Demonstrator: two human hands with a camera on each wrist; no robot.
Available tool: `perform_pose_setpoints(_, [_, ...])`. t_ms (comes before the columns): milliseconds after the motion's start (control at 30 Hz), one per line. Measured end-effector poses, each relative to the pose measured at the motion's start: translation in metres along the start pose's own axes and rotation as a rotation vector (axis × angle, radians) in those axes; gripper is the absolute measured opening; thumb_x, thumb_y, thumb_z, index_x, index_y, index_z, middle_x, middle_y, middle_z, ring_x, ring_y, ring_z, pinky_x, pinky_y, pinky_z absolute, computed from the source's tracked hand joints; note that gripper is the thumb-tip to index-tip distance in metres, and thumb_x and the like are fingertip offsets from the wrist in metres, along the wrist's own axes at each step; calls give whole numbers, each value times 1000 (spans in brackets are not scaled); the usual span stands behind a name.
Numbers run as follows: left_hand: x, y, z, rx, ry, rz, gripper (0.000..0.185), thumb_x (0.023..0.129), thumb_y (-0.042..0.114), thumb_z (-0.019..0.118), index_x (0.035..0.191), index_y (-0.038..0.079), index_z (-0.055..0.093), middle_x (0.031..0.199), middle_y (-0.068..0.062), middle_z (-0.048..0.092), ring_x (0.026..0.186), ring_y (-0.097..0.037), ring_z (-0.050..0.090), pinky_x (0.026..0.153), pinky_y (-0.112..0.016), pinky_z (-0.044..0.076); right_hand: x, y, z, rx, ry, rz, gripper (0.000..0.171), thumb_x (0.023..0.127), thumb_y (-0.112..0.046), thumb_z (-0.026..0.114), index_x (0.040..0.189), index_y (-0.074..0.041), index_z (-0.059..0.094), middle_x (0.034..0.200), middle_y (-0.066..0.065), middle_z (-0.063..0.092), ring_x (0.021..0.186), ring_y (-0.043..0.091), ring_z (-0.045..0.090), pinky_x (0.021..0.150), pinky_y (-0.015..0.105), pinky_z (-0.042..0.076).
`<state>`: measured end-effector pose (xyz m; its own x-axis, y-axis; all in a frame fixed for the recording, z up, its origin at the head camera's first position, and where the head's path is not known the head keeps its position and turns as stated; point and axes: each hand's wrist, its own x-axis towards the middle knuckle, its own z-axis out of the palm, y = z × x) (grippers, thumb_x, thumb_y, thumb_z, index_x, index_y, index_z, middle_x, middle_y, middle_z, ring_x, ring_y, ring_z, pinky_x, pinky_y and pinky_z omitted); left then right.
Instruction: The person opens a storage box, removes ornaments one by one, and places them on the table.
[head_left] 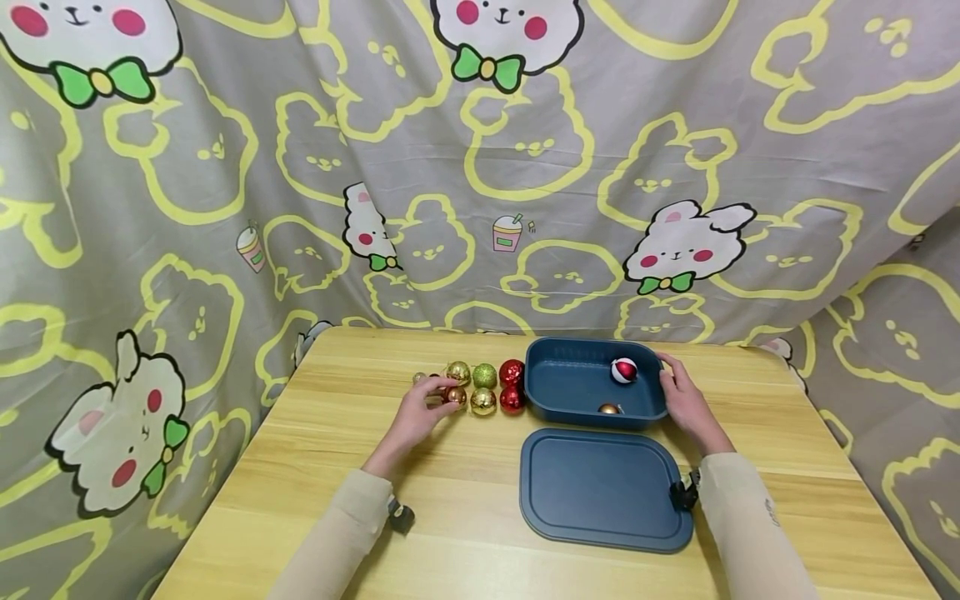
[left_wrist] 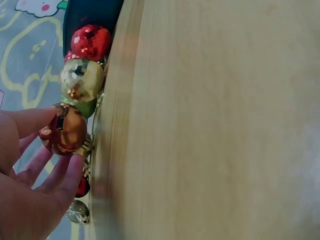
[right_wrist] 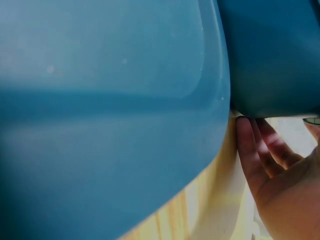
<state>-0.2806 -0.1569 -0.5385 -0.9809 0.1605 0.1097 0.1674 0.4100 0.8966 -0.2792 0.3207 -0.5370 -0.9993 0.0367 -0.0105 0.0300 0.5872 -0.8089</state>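
Observation:
My left hand (head_left: 420,414) pinches a shiny copper Christmas bauble (left_wrist: 69,131) between thumb and fingers, at the left of a cluster of baubles. Beside it are a faceted gold bauble (head_left: 483,402), another gold one (head_left: 458,372), a glittery green one (head_left: 484,376) and two red ones (head_left: 512,372). The red ones lie right at the left wall of a dark blue box (head_left: 570,383). My right hand (head_left: 686,400) rests with extended fingers against the box's right end. In the box are a red-and-white bauble (head_left: 623,370) and a copper one (head_left: 609,409), partly hidden by the near wall.
A dark blue lid (head_left: 607,492) lies flat on the wooden table (head_left: 457,517), in front of the box. A small silvery bauble (left_wrist: 78,212) and a dark red one (left_wrist: 83,186) sit behind my left hand. A patterned curtain (head_left: 465,167) hangs behind the table.

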Motion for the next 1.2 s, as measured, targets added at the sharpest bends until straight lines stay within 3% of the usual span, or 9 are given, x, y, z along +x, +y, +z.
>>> perform_pose_setpoints(200, [0,-1,1,15,-9,24,44,87,-3,78,129,5,69,125,-15,60,114,-34,67,100,-38,58,0,1,0,-1,-2,4,56,115,-37,24,165,-12,20,162,35,28,143,56,32,118,71,24])
perform_pose_setpoints(600, [1,-1,1,-13,-18,39,45,85,-5,79,128,4,70,128,-19,60,117,-41,65,104,-48,55,0,1,-1,0,0,4,57,114,-39,23,165,-13,21,162,34,28,143,55,32,118,72,24])
perform_pose_setpoints(1200, [-1,1,-2,17,-11,-2,44,86,-1,79,128,10,71,132,-13,60,123,-37,62,107,-49,53,2,2,-1,-3,-18,30,58,114,-42,23,166,-16,18,165,32,24,147,57,27,119,73,21])
